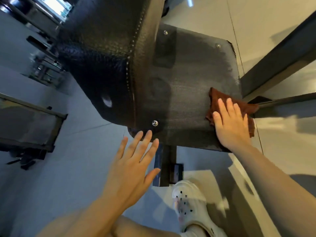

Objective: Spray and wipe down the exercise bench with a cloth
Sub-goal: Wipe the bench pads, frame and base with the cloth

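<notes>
right hand [230, 124]: flat, fingers straight, pressing cloth [239, 106] onto bench
left hand [135, 161]: fingers spread wide, empty, at 6 o'clock edge
cloth: 3 o'clock on bench [188, 93] (dark pad)

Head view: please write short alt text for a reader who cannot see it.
A right hand presses a brown cloth flat on the black bench, near its right edge. The left hand hovers open by the front edge, holding nothing. A white shoe stands on the floor below.
</notes>
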Tool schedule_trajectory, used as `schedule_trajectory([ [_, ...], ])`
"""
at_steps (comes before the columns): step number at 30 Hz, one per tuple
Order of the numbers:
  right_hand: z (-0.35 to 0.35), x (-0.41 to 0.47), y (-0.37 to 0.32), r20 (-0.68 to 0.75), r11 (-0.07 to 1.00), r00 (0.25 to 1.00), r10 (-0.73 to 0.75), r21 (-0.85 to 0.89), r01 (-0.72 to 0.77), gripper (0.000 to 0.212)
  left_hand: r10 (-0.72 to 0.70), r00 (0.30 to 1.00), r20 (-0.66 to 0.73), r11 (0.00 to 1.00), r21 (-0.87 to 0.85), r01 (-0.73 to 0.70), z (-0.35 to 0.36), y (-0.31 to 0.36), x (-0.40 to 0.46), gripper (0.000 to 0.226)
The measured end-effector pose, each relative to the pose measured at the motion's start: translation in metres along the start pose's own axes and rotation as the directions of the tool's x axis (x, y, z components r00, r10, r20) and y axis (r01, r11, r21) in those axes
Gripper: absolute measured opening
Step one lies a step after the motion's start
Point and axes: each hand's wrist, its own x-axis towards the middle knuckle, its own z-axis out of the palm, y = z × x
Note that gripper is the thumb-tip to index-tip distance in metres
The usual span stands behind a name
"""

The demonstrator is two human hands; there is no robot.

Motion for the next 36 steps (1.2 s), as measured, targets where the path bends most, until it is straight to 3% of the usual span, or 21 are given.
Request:
schedule_trajectory([
  [3,0.003,-0.018,-0.026,0.007,1.000,1.000,0.020,0.015,-0.020,0.055,0.003,1.000,-0.028,1.000,-0.014,-0.004,0.001,0.001,0.000,0.064],
  [6,0.021,-0.062,-0.076,-0.094,0.979,0.975,-0.201,-0.009,0.201,0.056,0.007,0.994,-0.114,0.997,-0.082,-0.016,-0.005,-0.001,0.004,0.055],
  [8,0.033,-0.085,-0.102,-0.150,0.918,0.908,-0.390,0.015,0.397,0.057,-0.013,0.975,-0.223,0.982,-0.184,-0.029,-0.006,-0.003,0.008,0.043],
  [10,0.041,-0.093,-0.108,-0.197,0.880,0.867,-0.457,0.043,0.473,0.055,-0.012,0.957,-0.289,0.966,-0.251,-0.063,-0.003,-0.004,0.010,0.045],
  [13,0.042,-0.092,-0.091,-0.219,0.928,0.909,-0.355,0.033,0.371,0.058,0.071,0.935,-0.348,0.973,-0.184,-0.142,0.004,-0.006,0.016,0.039],
  [16,0.036,-0.083,-0.063,-0.202,0.996,0.976,-0.077,0.036,0.086,0.063,0.201,0.915,-0.351,0.975,-0.020,-0.222,0.013,-0.011,0.035,0.044],
  [18,0.029,-0.074,-0.040,-0.172,0.995,0.981,0.094,0.040,-0.088,0.057,0.260,0.905,-0.338,0.966,0.082,-0.246,0.019,-0.011,0.053,0.046],
  [20,0.019,-0.061,-0.018,-0.141,0.985,0.975,0.172,0.030,-0.169,0.057,0.267,0.903,-0.336,0.961,0.156,-0.227,0.025,-0.007,0.070,0.049],
  [27,0.006,-0.012,0.009,-0.119,0.993,0.986,0.116,0.006,-0.116,0.055,0.261,0.854,-0.451,0.965,0.143,-0.220,0.035,-0.004,0.079,0.046],
  [33,0.034,-0.084,-0.024,-0.330,0.984,0.933,0.146,0.149,-0.102,0.059,0.309,0.863,-0.401,0.951,0.119,-0.285,0.034,-0.006,0.077,0.045],
  [36,0.035,-0.098,-0.043,-0.303,0.991,0.949,0.088,0.125,-0.052,0.065,0.253,0.896,-0.364,0.964,0.016,-0.266,0.026,-0.004,0.075,0.045],
])
